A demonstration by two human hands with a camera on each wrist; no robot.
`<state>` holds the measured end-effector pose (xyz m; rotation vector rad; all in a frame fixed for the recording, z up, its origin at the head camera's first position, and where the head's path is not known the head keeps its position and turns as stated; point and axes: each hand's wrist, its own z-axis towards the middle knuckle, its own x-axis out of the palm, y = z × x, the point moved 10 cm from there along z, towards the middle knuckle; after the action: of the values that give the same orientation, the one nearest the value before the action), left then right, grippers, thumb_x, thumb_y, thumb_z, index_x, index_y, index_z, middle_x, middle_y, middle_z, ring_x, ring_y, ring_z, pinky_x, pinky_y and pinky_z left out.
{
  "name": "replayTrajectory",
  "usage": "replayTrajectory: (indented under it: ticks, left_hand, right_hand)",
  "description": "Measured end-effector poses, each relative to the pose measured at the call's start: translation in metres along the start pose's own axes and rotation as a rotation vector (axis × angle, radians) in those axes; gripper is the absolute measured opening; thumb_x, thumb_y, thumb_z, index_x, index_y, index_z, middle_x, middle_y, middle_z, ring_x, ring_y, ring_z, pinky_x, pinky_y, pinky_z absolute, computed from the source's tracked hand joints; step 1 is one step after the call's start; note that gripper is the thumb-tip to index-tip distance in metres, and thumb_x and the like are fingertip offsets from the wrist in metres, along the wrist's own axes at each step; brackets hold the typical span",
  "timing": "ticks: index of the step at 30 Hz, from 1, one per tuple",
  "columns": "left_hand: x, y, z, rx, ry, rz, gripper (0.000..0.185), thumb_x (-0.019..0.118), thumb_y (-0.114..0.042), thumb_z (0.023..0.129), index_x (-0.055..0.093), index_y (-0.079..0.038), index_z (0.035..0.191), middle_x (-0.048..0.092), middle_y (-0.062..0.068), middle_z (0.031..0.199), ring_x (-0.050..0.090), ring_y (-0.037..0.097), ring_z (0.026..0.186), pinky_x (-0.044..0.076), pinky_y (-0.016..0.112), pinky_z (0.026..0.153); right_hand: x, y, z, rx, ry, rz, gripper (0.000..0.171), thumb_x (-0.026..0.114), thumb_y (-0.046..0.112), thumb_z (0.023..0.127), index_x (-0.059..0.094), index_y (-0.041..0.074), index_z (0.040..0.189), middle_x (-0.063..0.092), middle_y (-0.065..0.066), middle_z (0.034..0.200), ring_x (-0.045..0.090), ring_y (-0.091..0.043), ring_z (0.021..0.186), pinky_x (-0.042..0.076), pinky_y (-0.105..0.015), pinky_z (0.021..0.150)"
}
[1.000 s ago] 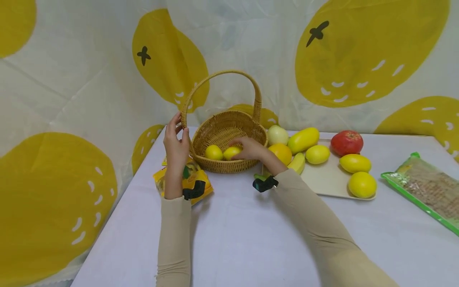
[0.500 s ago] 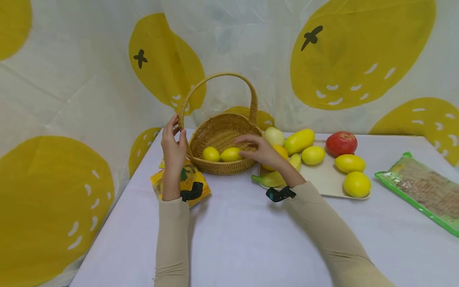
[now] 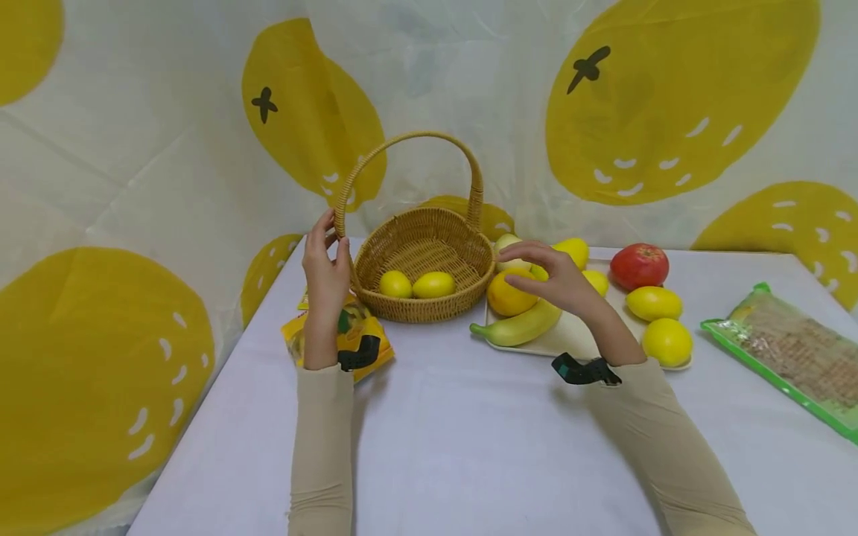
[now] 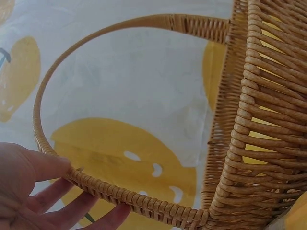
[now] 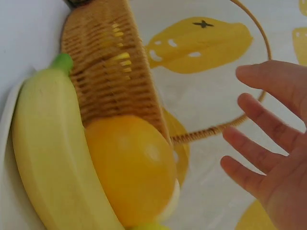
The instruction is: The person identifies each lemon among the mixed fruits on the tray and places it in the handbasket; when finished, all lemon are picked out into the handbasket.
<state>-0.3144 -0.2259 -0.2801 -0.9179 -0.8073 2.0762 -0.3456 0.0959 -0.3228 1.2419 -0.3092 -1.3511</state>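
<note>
Holding the woven basket (image 3: 425, 257) handle, left hand (image 3: 326, 272) grips; right hand (image 3: 559, 279) hovers released over orange fruit (image 3: 508, 295).

Mostly yellows on my feed, over white and tan.

I see a tan woven basket (image 3: 424, 257) holding two yellow lemons (image 3: 415, 284), a cream tray (image 3: 576, 335) with a yellow-green banana (image 3: 519, 327), an orange fruit (image 3: 508, 294) and a red apple (image 3: 639, 266), a pale lilac tablecloth (image 3: 469, 447), a white curtain (image 3: 167, 149) printed with big yellow lemons, and beige sleeves (image 3: 322, 447).
</note>
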Motion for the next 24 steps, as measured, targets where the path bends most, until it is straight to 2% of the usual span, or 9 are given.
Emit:
replayTrajectory:
  ticks: [4,7,12,14,18,20,24]
  left_hand:
    - [0.002,0.0,0.0,-0.009,0.006,-0.002,0.046,0.048,-0.004,0.102,0.041,-0.007,0.147,0.046,0.021,0.137,0.052,0.036,0.123,0.054,0.048,0.09]
    - [0.002,0.0,0.0,-0.004,0.003,-0.001,0.046,0.048,-0.004,0.102,0.041,-0.007,0.147,0.046,0.021,0.136,0.052,0.036,0.123,0.054,0.048,0.09]
    - [-0.001,-0.001,0.001,0.004,-0.01,-0.003,0.047,0.049,-0.003,0.101,0.041,-0.006,0.147,0.047,0.022,0.136,0.053,0.037,0.122,0.054,0.049,0.09]
    - [-0.002,0.0,0.001,0.001,-0.006,-0.005,0.047,0.049,-0.002,0.101,0.041,-0.006,0.147,0.046,0.022,0.136,0.053,0.037,0.123,0.054,0.049,0.09]
    - [-0.001,0.0,0.0,-0.001,0.002,-0.011,0.047,0.05,-0.002,0.1,0.041,-0.006,0.147,0.046,0.022,0.136,0.053,0.038,0.123,0.054,0.049,0.091]
    - [0.0,0.0,0.0,0.0,0.004,-0.013,0.047,0.049,-0.002,0.101,0.041,-0.006,0.147,0.046,0.022,0.136,0.053,0.038,0.123,0.053,0.048,0.092]
    - [-0.001,-0.001,0.0,0.002,-0.003,-0.009,0.047,0.05,-0.002,0.1,0.042,-0.005,0.147,0.047,0.022,0.136,0.053,0.037,0.122,0.054,0.049,0.091]
  right_hand:
    - [-0.016,-0.01,-0.013,0.061,-0.001,-0.018,0.028,0.068,0.004,0.09,0.065,-0.002,0.118,0.059,-0.016,0.128,0.047,-0.027,0.125,0.033,-0.058,0.11]
    - [-0.029,-0.018,-0.02,0.089,-0.021,-0.039,0.03,0.068,0.007,0.091,0.065,-0.001,0.12,0.059,-0.014,0.128,0.047,-0.017,0.126,0.037,-0.056,0.108]
    - [-0.052,-0.029,-0.027,0.102,-0.06,-0.074,0.032,0.068,0.007,0.092,0.064,0.002,0.123,0.061,-0.008,0.125,0.048,-0.002,0.118,0.043,-0.032,0.104]
    - [-0.062,-0.036,-0.032,0.133,-0.078,-0.085,0.032,0.068,0.008,0.092,0.064,0.003,0.123,0.061,-0.006,0.125,0.049,0.0,0.115,0.043,-0.029,0.103]
    - [-0.078,-0.053,-0.042,0.223,-0.112,-0.095,0.033,0.068,0.011,0.093,0.063,0.001,0.124,0.058,-0.01,0.126,0.048,-0.003,0.114,0.038,-0.046,0.109]
    - [-0.082,-0.061,-0.046,0.262,-0.114,-0.122,0.034,0.067,0.013,0.093,0.062,0.0,0.124,0.056,-0.014,0.128,0.047,-0.012,0.117,0.034,-0.056,0.108]
    - [-0.086,-0.074,-0.051,0.323,-0.077,-0.204,0.035,0.067,0.017,0.094,0.062,-0.001,0.123,0.055,-0.02,0.13,0.043,-0.032,0.123,0.033,-0.061,0.105]
